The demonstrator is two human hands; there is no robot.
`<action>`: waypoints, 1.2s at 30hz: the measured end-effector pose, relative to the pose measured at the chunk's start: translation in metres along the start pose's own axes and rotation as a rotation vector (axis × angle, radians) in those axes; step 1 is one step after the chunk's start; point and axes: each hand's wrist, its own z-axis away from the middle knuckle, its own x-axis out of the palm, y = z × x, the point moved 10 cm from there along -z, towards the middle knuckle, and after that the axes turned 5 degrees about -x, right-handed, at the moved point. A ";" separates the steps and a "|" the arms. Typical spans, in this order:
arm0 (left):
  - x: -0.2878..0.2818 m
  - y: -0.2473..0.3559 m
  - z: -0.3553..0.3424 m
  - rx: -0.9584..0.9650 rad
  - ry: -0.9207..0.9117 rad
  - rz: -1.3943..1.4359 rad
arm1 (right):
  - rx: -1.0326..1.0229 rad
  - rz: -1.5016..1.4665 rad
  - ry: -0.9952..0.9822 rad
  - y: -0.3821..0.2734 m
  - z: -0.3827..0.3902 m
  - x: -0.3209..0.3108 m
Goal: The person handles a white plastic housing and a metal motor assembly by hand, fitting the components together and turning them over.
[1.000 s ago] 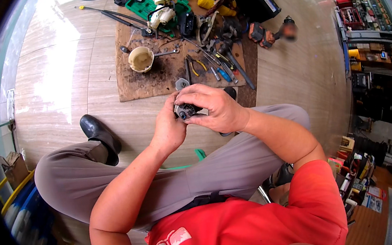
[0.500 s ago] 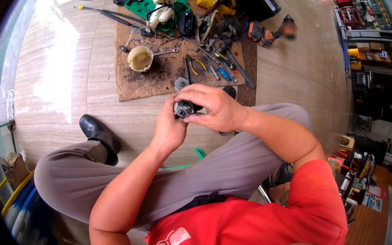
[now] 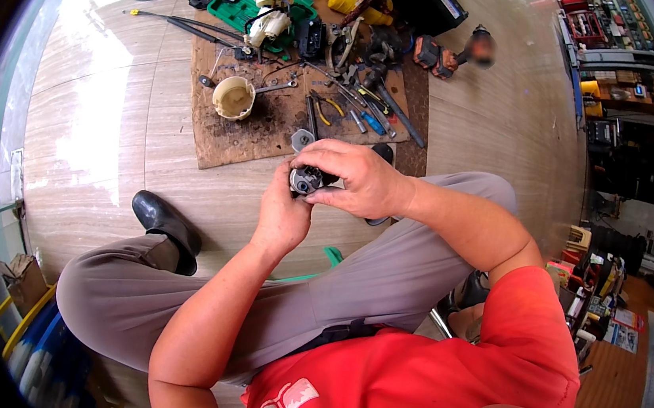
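The left hand [image 3: 279,209] and right hand [image 3: 360,175] curl around a dark round part [image 3: 306,181], this side of the cardboard [image 3: 245,147]'s near edge. It seems slightly turned since a second ago; the work stays in-hand.

Over my feed I see a round, grey-rimmed dark mechanical part [image 3: 305,180] held between the left hand [image 3: 279,207] and right hand [image 3: 362,173], one end facing the camera.

A round cream cup [image 3: 234,100] sits on flat brown cardboard [image 3: 245,145], left of and farther than the round grey-black part [image 3: 305,180].
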 end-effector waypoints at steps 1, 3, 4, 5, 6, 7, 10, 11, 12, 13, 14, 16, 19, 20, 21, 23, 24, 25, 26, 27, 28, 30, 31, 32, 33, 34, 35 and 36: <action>0.000 0.000 0.000 0.000 -0.003 -0.002 | 0.003 0.002 -0.001 0.000 0.000 0.000; 0.000 -0.001 0.000 0.001 -0.008 -0.006 | -0.003 0.005 0.001 -0.001 0.000 0.000; 0.001 -0.004 -0.001 -0.002 -0.015 0.001 | -0.006 0.006 0.001 -0.001 0.000 -0.001; 0.002 -0.006 -0.002 -0.005 -0.021 0.009 | -0.008 0.006 0.001 -0.002 0.000 0.000; 0.002 -0.008 -0.003 -0.008 -0.028 0.016 | -0.009 0.005 0.000 -0.002 -0.001 0.000; 0.002 -0.010 -0.003 -0.005 -0.028 0.021 | -0.011 0.005 -0.001 -0.003 -0.001 0.000; 0.002 -0.007 -0.002 -0.002 -0.031 0.025 | -0.010 0.011 0.001 -0.002 0.000 0.001; 0.002 -0.004 -0.001 -0.006 -0.031 0.019 | -0.008 0.011 -0.001 -0.002 0.000 0.001; 0.002 -0.003 0.000 -0.011 -0.030 0.012 | -0.006 0.010 -0.003 -0.001 0.000 0.001; 0.001 -0.002 0.001 -0.004 -0.021 0.017 | -0.004 0.009 -0.004 -0.001 0.001 0.001; 0.001 0.001 0.001 0.007 -0.011 0.022 | 0.002 0.007 -0.009 0.000 0.000 0.001; -0.001 0.003 0.002 0.031 0.014 0.007 | 0.014 0.004 -0.018 0.001 0.001 0.002; -0.004 0.007 0.002 0.084 0.047 -0.051 | -0.004 -0.005 0.002 0.000 0.001 0.000; -0.006 0.010 0.003 0.091 0.050 -0.070 | -0.017 0.006 -0.001 -0.001 0.001 0.000; -0.006 0.014 0.003 0.098 0.053 -0.088 | -0.015 0.004 0.001 -0.001 0.001 -0.001; -0.008 0.012 0.002 0.050 0.059 -0.041 | -0.011 -0.003 0.002 -0.001 0.000 -0.002; -0.009 0.010 0.002 0.042 0.070 -0.010 | -0.004 -0.011 0.005 -0.001 0.000 -0.002; -0.009 0.007 0.000 0.035 0.080 0.020 | 0.003 -0.019 0.008 0.000 0.000 -0.002; -0.012 0.002 -0.002 0.033 0.106 0.068 | 0.010 -0.028 0.010 0.001 0.000 -0.002; -0.015 -0.003 -0.004 0.032 0.132 0.116 | 0.019 -0.023 0.014 0.000 -0.001 -0.003; -0.019 -0.008 -0.006 0.030 0.158 0.164 | 0.027 -0.018 0.019 -0.001 -0.003 -0.005; -0.026 -0.005 -0.008 0.005 0.195 0.102 | 0.058 -0.012 0.047 0.001 -0.001 -0.009; -0.030 -0.004 -0.009 -0.008 0.214 0.071 | 0.075 -0.013 0.069 0.003 0.000 -0.011; -0.037 0.000 -0.009 0.032 0.281 0.012 | 0.089 -0.015 0.089 0.005 0.000 -0.013; -0.041 0.002 -0.009 0.055 0.303 -0.008 | 0.144 -0.060 0.077 0.013 0.001 -0.010; -0.045 0.004 -0.009 0.078 0.326 -0.028 | 0.199 -0.104 0.064 0.023 0.003 -0.007; -0.047 0.008 -0.009 0.100 0.348 -0.047 | 0.255 -0.149 0.051 0.030 0.005 -0.003; -0.048 0.008 -0.010 0.095 0.349 -0.045 | 0.399 -0.333 0.040 0.042 0.010 0.005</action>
